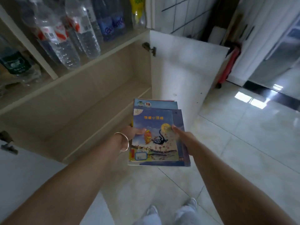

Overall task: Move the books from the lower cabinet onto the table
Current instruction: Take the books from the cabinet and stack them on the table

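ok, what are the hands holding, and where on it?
A stack of books: left hand grips its left edge, right hand its right edge, thumbs on the top cover.

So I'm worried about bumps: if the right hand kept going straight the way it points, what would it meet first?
Probably the open cabinet door beyond the books that the right hand grips, though depth is unclear.
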